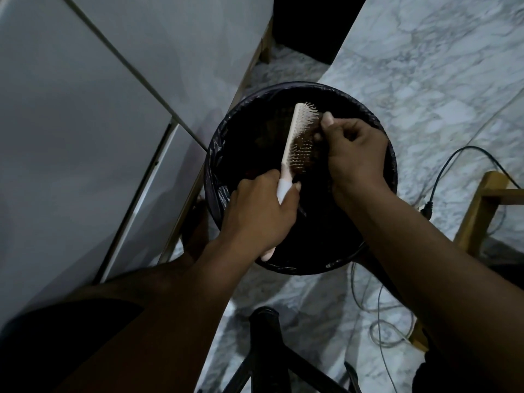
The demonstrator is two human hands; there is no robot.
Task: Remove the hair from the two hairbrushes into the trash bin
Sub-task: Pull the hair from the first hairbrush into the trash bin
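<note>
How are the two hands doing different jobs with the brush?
The left hand wraps closed around the brush handle, holding it over the bin. The right hand is higher up at the bristles, fingertips pinching the brown hair stuck there. The left holds, the right pinches. Both are bare and above the bin.

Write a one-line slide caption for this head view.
Left hand holds a pale pink plastic hairbrush over a round black-lined trash bin while right hand pinches brown hair from its bristles.
</note>
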